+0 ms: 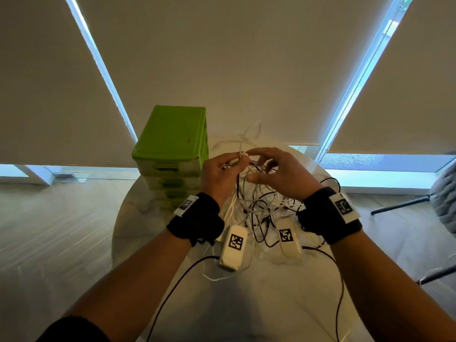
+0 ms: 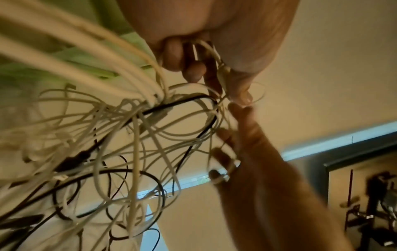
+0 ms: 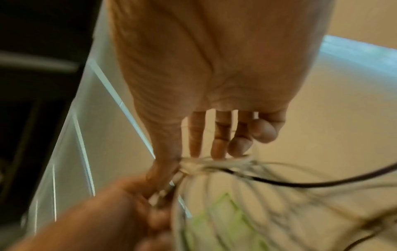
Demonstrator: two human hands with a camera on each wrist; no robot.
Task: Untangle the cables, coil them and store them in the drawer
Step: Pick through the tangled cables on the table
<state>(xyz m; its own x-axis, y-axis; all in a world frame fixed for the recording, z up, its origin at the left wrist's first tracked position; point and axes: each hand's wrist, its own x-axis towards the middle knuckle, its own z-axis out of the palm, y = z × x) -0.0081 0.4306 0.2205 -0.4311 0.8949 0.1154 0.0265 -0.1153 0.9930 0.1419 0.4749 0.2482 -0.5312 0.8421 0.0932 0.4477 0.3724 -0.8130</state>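
One big mess of cables [image 1: 256, 206], white and black all knotted together, is hanging over the round table [image 1: 271, 304], right next to the green drawer unit [image 1: 170, 154]. Every drawer I can see looks closed, so nothing is stored yet.

The left hand [image 1: 219, 174] has its fingers curled around a bunch of white strands and is holding the clump up. The right hand [image 1: 276, 171] has its fingers mostly straight and spread, with the tips meeting the left hand's at the top of the knot. It looks like it's picking at a strand, but I can't tell if it's actually pinching anything.

What could go wrong: yanking one strand while the rest hangs from that grip would probably just tighten the knot. Loops dangle low, so they could snag on the wrist camera boxes [image 1: 233, 246] or their black leads. Drop the bundle and it could flop back into a heap.

The head view shows the whole layout. The left wrist view shows the left fingers [image 2: 193, 71] wrapped around the white strands, which is hidden from above. The right wrist view shows a tight white knot [image 3: 193, 167] at the fingertips, though it's blurry.
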